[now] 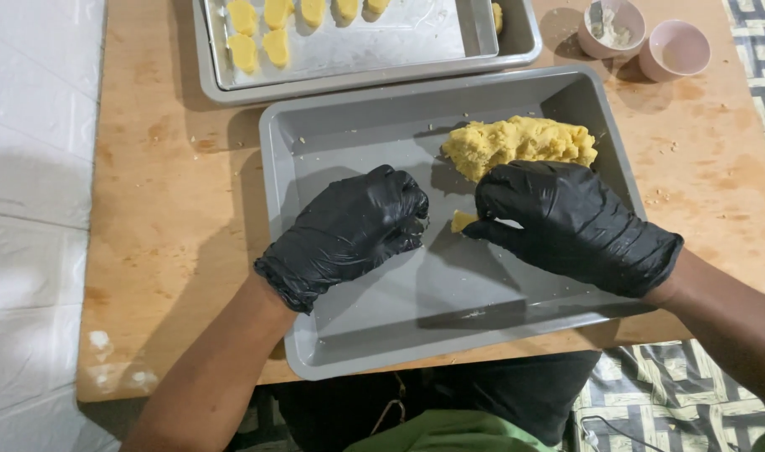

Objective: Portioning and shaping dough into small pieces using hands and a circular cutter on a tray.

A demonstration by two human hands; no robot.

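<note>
Both my hands wear black gloves and hover over a grey baking tin [357,335] on a wooden table. My right hand [571,226] pinches a small yellow dough piece [463,221] at its fingertips. My left hand [353,230] is curled into a loose fist just left of that piece; whether it holds anything is hidden. A large lump of yellow dough [520,142] lies in the tin's far right corner, right behind my right hand.
A second metal tray [416,38] at the far edge holds several shaped yellow dough pieces [265,33]. Two small pink bowls [646,38] stand at the far right. The wooden table [164,209] ends at a white cloth on the left.
</note>
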